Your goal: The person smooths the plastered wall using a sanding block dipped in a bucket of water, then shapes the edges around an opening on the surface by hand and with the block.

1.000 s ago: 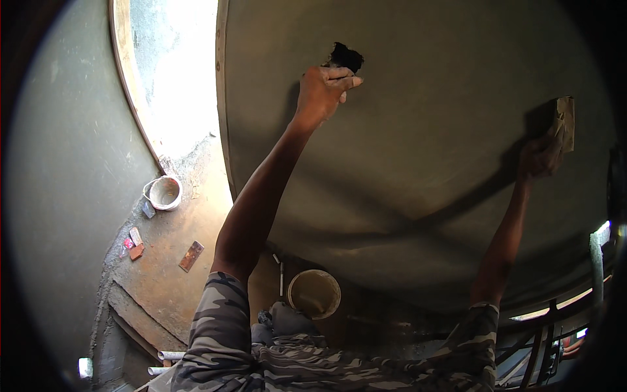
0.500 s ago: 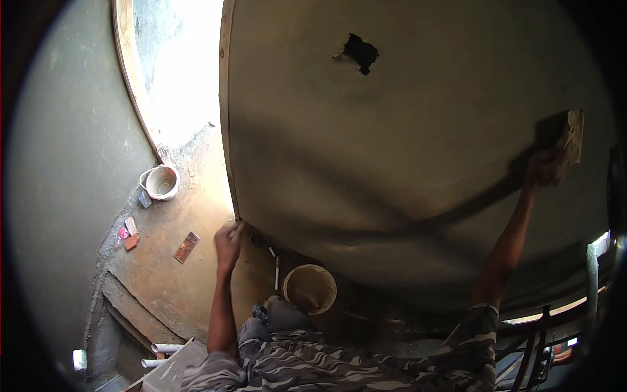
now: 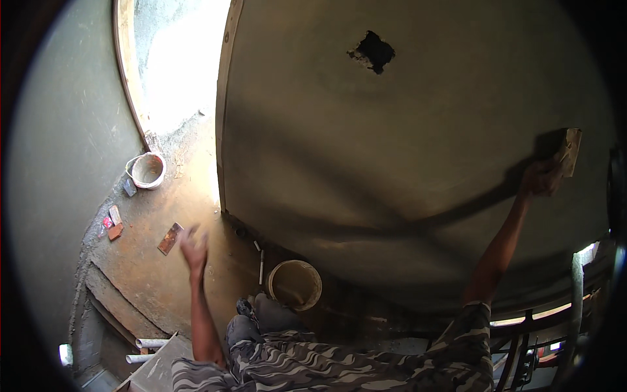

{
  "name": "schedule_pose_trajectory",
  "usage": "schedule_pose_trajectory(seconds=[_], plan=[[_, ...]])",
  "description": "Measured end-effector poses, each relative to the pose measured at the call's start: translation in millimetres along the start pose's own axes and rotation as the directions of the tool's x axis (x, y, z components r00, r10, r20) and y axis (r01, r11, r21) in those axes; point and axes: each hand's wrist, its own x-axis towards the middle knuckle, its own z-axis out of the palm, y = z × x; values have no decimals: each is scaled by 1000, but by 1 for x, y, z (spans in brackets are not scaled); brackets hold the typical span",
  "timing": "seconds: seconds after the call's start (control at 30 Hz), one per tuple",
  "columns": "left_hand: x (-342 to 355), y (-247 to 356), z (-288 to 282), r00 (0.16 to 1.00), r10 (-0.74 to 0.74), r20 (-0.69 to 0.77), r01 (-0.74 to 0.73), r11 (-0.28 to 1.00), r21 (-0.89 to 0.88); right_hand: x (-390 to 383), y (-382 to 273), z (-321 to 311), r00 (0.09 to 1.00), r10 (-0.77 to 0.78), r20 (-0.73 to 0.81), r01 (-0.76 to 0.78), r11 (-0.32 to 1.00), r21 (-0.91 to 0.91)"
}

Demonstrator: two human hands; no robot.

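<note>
My right hand (image 3: 542, 178) is closed around a plastering float (image 3: 571, 151), a flat, pale block-like board held against the grey plastered wall (image 3: 392, 144) at the far right. The grip itself is mostly hidden by my fingers. On the left, my left hand (image 3: 194, 248) hangs in the air with its fingers apart, slightly blurred and holding nothing. Below it in the picture plane lies a rusty flat plate (image 3: 170, 239) on the floor. A ragged dark hole (image 3: 375, 52) breaks the wall higher up.
A bucket (image 3: 294, 285) of murky liquid stands close by my legs. Another white bucket (image 3: 148, 171) sits by the doorway, near broken brick pieces (image 3: 115, 231). A wooden door frame (image 3: 224, 98) edges the wall. White pipes (image 3: 151, 343) lie at lower left; poles (image 3: 577, 287) stand at right.
My left hand has come away from the bottom of the door frame, moving left and opening from a fist. My right hand and the float have slid slightly down the wall.
</note>
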Motion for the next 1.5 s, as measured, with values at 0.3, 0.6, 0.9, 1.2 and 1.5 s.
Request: schedule_pose_trajectory(seconds=[0.3,0.6,0.9,1.2,1.5], plan=[[107,409,37,691,629,355,-624,768,-147,-3,-9,1,1000,20,-5,-20,998,60],[147,461,59,598,619,509,-748,660,77,0,-10,-3,998,47,44,-52,993,102],[154,450,43,616,639,460,-692,718,-71,6,-16,-3,998,56,0,-56,991,120],[148,471,76,489,575,656,154,683,-714,2,-14,-3,1000,26,12,-28,987,156],[132,479,87,639,537,551,320,466,-825,0,-11,-5,998,48,51,-54,992,114]])
